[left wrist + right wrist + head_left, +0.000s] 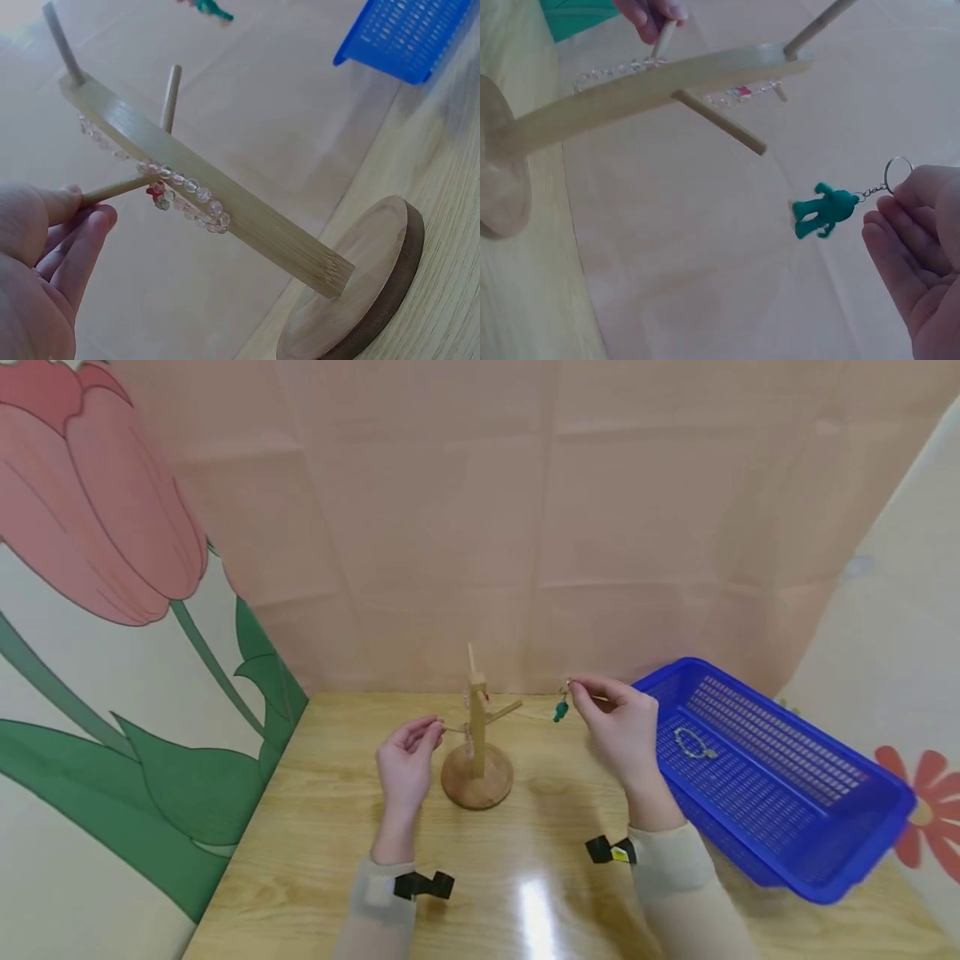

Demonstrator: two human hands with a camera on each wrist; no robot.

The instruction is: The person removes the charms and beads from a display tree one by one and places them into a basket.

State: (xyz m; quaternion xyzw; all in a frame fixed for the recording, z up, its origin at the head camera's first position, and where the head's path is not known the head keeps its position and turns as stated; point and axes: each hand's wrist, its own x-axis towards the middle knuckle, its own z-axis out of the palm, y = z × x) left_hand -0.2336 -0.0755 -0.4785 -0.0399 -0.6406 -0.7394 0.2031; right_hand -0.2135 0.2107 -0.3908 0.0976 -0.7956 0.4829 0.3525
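One green keychain (835, 211) hangs by its ring (897, 157), pinched in the fingers (913, 231) of the right hand (628, 735). The left hand (405, 767) pinches a peg (116, 190) of the wooden stand (478, 739).

Between the right hand (626, 731) and the bare peg (504, 712) of the wooden stand (478, 743) there is free air, in which the green keychain (561, 710) hangs. On the left, the left hand (405, 764) holds the left peg (120, 189), which carries the beaded bracelet (190, 184), and so covers its tip. The blue basket (862, 831) limits movement rightwards; between the two sleeves (375, 918), a passage over the table (495, 843) is open
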